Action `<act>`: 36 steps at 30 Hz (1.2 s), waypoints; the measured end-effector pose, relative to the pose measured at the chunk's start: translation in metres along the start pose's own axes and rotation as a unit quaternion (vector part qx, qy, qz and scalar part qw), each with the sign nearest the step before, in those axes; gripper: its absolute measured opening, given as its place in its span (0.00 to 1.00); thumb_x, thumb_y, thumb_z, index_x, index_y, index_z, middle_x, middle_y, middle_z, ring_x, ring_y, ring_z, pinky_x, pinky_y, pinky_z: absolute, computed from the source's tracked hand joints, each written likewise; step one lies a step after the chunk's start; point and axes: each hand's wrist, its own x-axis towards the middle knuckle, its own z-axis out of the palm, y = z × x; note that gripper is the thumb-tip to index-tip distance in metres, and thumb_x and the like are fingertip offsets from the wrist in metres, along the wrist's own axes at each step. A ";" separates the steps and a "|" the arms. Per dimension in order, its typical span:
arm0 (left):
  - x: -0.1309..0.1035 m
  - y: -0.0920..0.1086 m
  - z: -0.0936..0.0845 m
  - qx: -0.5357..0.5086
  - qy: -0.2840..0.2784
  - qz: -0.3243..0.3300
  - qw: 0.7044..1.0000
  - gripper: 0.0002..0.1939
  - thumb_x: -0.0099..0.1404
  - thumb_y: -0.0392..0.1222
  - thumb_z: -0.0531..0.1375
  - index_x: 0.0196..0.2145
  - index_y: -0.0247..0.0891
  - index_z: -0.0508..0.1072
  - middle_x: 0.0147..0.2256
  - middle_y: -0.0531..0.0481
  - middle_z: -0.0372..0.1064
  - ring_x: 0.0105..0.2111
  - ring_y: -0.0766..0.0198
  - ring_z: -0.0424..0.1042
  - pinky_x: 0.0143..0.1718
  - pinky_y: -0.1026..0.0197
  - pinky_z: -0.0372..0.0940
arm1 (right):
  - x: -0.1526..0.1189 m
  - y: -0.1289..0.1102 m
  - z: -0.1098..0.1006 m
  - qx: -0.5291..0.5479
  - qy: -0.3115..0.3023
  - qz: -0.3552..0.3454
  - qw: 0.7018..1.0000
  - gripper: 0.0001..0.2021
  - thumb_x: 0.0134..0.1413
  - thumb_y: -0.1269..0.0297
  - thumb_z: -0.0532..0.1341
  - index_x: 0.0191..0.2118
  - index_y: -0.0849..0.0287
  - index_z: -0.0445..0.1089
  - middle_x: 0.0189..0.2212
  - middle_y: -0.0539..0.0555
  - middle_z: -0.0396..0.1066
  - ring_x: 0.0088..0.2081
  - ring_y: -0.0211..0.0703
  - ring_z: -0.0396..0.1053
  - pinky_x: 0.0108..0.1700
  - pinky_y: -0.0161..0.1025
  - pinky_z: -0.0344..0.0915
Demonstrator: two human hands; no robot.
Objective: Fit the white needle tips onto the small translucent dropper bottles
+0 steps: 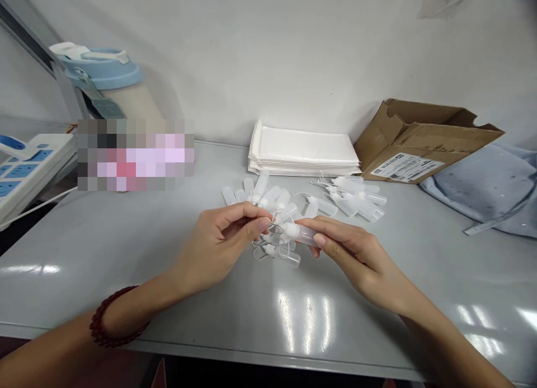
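Observation:
A small clear squeeze bottle (306, 234) with a white cap is held by its body between the thumb and fingers of my right hand (356, 259). Its cap points left, towards my left hand (232, 237), which is closed in a pinch at the bottle's thin tip. What exactly lies between those fingertips is mostly hidden. Under and behind my hands lies a loose pile of similar bottles (289, 257), with white caps and thin looped straps. More such bottles (356, 197) lie in a second group farther right.
A stack of white padded envelopes (304, 146) lies against the wall. Right of it stands an open cardboard box (423, 141) beside grey-blue fabric (495, 186). At left are a power strip (37, 169), a blue-lidded tumbler (109, 80) and a blurred-out patch. The table's front edge (268, 359) is close.

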 end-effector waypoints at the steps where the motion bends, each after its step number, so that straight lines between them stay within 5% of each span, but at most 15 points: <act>1: 0.000 0.000 0.000 0.002 -0.002 -0.001 1.000 0.04 0.62 0.37 0.60 0.30 0.40 0.75 0.26 0.59 0.71 0.25 0.76 0.68 0.28 0.79 0.64 | 0.000 0.000 0.000 -0.001 0.001 -0.001 1.000 0.13 0.64 0.68 0.50 0.49 0.54 0.68 0.29 0.49 0.65 0.32 0.37 0.65 0.36 0.35 0.61; 15: 0.000 0.001 0.003 -0.011 0.006 -0.020 1.000 0.05 0.62 0.40 0.60 0.31 0.40 0.75 0.25 0.57 0.71 0.26 0.73 0.69 0.27 0.75 0.65 | -0.002 -0.002 0.003 0.000 0.006 -0.006 1.000 0.14 0.64 0.70 0.51 0.50 0.55 0.67 0.29 0.48 0.65 0.32 0.35 0.64 0.35 0.34 0.61; 28: -0.008 -0.009 0.013 0.066 0.036 0.079 0.994 0.05 0.64 0.35 0.57 0.32 0.38 0.73 0.26 0.55 0.69 0.26 0.70 0.67 0.28 0.69 0.63 | -0.006 -0.007 0.025 0.014 0.044 0.017 0.999 0.13 0.62 0.69 0.51 0.49 0.58 0.68 0.25 0.49 0.63 0.28 0.37 0.63 0.31 0.35 0.62; 33: -0.005 -0.014 0.014 0.118 0.003 0.117 0.986 0.07 0.65 0.35 0.55 0.33 0.37 0.72 0.26 0.55 0.70 0.27 0.70 0.68 0.31 0.67 0.63 | 0.005 0.008 0.011 -0.023 0.032 0.026 0.999 0.13 0.63 0.64 0.51 0.48 0.59 0.68 0.28 0.51 0.70 0.31 0.40 0.69 0.36 0.38 0.66; 36: -0.001 -0.019 0.013 0.164 0.035 0.097 0.981 0.07 0.65 0.37 0.55 0.33 0.37 0.73 0.29 0.53 0.71 0.30 0.68 0.69 0.33 0.66 0.63 | 0.015 0.036 -0.008 -0.181 0.166 0.005 0.969 0.13 0.62 0.65 0.52 0.50 0.60 0.66 0.38 0.56 0.71 0.38 0.45 0.69 0.40 0.43 0.66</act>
